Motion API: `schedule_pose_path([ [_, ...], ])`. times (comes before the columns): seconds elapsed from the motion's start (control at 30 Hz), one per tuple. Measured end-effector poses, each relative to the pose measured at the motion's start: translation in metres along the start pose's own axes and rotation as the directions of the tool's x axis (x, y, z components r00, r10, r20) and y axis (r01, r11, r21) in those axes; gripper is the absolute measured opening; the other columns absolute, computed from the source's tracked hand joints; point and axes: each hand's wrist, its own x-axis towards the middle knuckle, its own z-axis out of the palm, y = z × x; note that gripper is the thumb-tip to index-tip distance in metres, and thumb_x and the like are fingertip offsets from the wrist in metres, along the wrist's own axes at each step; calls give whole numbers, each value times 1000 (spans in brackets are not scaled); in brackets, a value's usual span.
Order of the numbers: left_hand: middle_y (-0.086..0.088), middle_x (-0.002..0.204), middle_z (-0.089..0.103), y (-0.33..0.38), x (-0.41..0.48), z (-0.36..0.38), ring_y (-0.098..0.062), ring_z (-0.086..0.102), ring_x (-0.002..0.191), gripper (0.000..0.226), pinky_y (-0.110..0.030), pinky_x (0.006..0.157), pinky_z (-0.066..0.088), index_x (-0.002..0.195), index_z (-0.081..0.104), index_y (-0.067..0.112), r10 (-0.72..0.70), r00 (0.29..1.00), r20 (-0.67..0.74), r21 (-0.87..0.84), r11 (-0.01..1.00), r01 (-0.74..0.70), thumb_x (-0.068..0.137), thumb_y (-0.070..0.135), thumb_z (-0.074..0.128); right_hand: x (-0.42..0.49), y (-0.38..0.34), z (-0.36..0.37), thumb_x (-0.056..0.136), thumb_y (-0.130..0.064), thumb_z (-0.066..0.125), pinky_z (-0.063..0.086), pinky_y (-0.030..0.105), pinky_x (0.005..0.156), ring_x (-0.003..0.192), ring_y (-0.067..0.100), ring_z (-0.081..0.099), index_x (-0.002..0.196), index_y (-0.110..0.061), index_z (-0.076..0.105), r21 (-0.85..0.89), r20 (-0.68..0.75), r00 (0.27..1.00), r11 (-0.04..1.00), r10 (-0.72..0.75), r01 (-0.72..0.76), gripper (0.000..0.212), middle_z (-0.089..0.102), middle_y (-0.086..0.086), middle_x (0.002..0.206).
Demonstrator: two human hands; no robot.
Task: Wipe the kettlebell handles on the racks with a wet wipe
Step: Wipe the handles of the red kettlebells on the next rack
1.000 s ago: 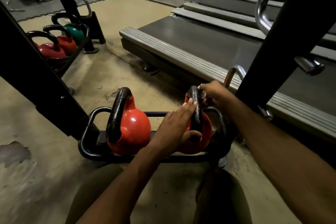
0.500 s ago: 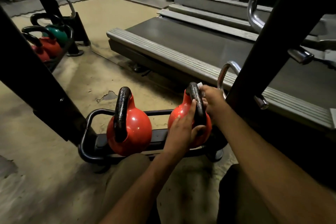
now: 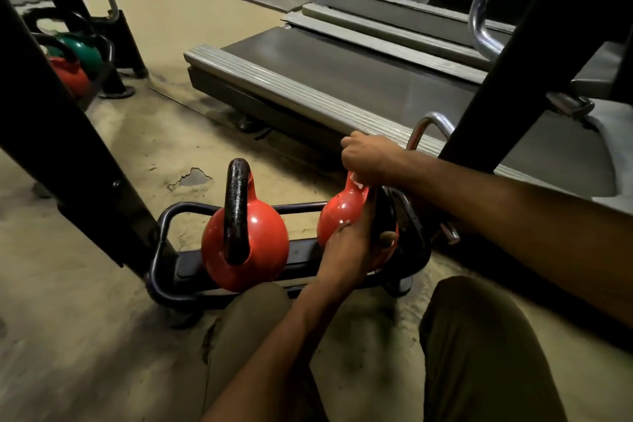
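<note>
Right hand [image 3: 371,158] fisted round wet wipe [image 3: 355,182] atop handle [image 3: 382,212] of kettlebell [image 3: 339,212]; left hand [image 3: 349,247] clasped handle base. Neighbour kettlebell [image 3: 253,250] at 9 o'clock, far kettlebells [image 3: 85,51] at 10 o'clock probably unwiped

Bare forearms [image 3: 496,205], bare left hand [image 3: 349,250], bare right hand [image 3: 371,158]; olive-brown trousers [image 3: 479,336]

Dim and warm-toned; heavy shadow along the top, glare spots on the red kettlebell [image 3: 245,243], wide-angle bending at edges.
</note>
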Motion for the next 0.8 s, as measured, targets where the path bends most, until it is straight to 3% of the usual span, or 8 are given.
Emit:
schedule_pose_path([
  [0.1, -20, 132, 64, 1, -1, -2, -37, 66, 112, 100, -51, 93, 55, 151, -25, 57, -30, 999, 32, 10, 999, 30, 102, 38, 59, -16, 5, 11, 92, -29, 63, 45, 36, 66, 101, 30, 61, 95, -12, 73, 256, -193, 962, 956, 195, -142, 20, 59, 7, 105],
  [0.2, -22, 133, 65, -2, -1, -1, -39, 65, 117, 101, -50, 101, 51, 145, -29, 61, -16, 999, 43, 1, 1000, 16, 102, 38, 59, -32, 7, 47, 93, -29, 60, 38, 31, 60, 73, 28, 58, 73, -11, 63, 692, -223, 710, 621, 668, -367, 28, 63, 8, 76],
  [0.27, -21, 135, 64, -5, -2, 1, -38, 65, 117, 97, -49, 101, 50, 144, -27, 63, -3, 1000, 28, -14, 1000, 4, 103, 40, 58, -38, 4, 65, 96, -19, 56, 37, 26, 48, 58, 24, 51, 67, -11, 58, 956, 178, 630, 18, 756, -292, 30, 54, 4, 58],
  [0.33, -20, 140, 61, -2, -3, 2, -36, 62, 122, 94, -48, 105, 48, 154, -19, 55, -7, 1000, 9, -37, 999, 8, 103, 39, 58, -40, -7, 72, 100, -9, 42, 52, 24, 46, 54, 25, 61, 86, -2, 65, 690, 515, 755, -719, 406, -84, 28, 62, 9, 66],
  [0.4, -16, 146, 58, 1, -6, 3, -32, 58, 128, 90, -42, 106, 43, 161, -9, 46, -47, 999, 0, -76, 996, 47, 103, 39, 59, -40, -13, 75, 105, -11, 31, 63, 41, 63, 67, 31, 74, 99, 10, 66, 351, 508, 850, -935, 143, -52, 42, 73, 21, 84],
  [0.67, 0, 138, 63, -12, -9, 1, -16, 58, 126, 45, -40, 105, 49, 142, 47, 32, -92, 990, 105, -52, 994, 97, 101, 49, 55, -32, 1, 81, 99, -14, 64, 54, 29, 56, 55, 15, 61, 81, -9, 64, 527, 588, 712, -850, 384, 23, 19, 62, 4, 64],
  [0.73, 0, 140, 63, -12, -7, -3, -17, 58, 128, 45, -41, 107, 48, 143, 48, 31, -99, 987, 125, -35, 994, 104, 102, 47, 56, -25, 8, 67, 94, -19, 73, 48, 26, 47, 47, 13, 58, 78, -10, 67, 783, 468, 672, -621, 574, -14, 20, 61, -1, 56],
  [0.8, -1, 142, 61, -12, -6, -5, -19, 56, 131, 43, -42, 109, 46, 143, 48, 31, -107, 984, 145, -34, 993, 113, 103, 42, 57, -13, 19, 54, 90, -29, 78, 50, 32, 56, 60, 16, 62, 78, -8, 72, 975, 219, 705, -128, 674, -180, 25, 64, 1, 64],
])
